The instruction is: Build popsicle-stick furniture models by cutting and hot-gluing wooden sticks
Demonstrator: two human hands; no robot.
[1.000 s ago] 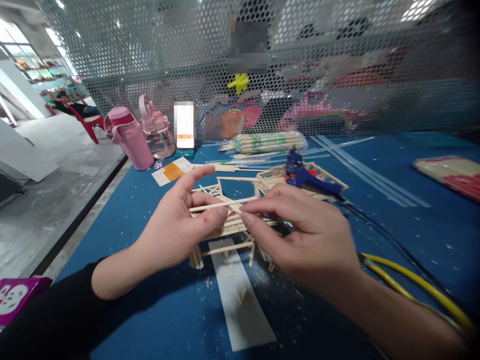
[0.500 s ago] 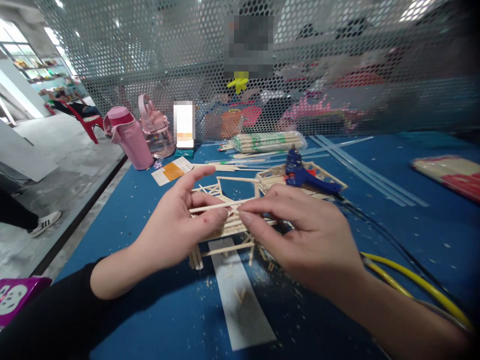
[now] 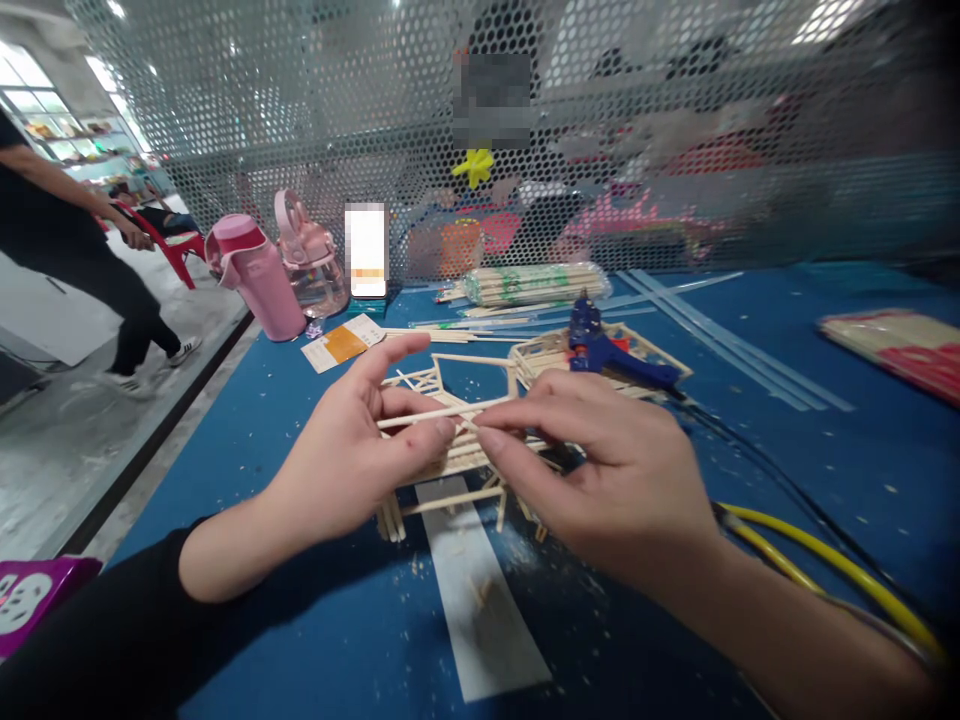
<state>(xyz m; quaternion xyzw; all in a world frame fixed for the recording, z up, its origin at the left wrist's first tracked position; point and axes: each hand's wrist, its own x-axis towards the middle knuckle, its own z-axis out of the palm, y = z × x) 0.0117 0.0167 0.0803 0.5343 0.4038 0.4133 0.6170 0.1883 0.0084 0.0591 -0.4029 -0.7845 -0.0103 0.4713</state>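
A blue bench [image 3: 247,620] speckled with pale crumbs fills the scene, with a perforated metal screen [image 3: 300,130] upright along its far side and a grey floor [image 3: 67,455] to the left. The stick frame [image 3: 472,458], built of thin pale wooden sticks, is in the near middle of the bench, between the two hands. The left hand [image 3: 349,455] grips its left part, thumb over the sticks and index finger raised clear. The right hand [image 3: 622,480] has thumb and index fingers pinched together at the frame's upper middle, beside a long stick; exactly what lies between the tips is too small to tell.

A white strip [image 3: 491,620] lies under the frame and runs toward the near side, with stick scraps on it. Just beyond the right hand, a blue glue gun [image 3: 626,362] rests on another stick structure [image 3: 540,352], its black cable [image 3: 780,470] trailing right, above a yellow cable [image 3: 832,555]. Farther off are a wrapped stick bundle [image 3: 536,285] and long translucent strips [image 3: 720,345]. On the far left stand a pink bottle [image 3: 268,290], a clear jug [image 3: 319,275] and a lit phone [image 3: 367,245], with an orange-and-white card [image 3: 343,343] nearer. Beyond the bench's left edge are a person in dark clothes [image 3: 67,220] and a red chair [image 3: 180,255].
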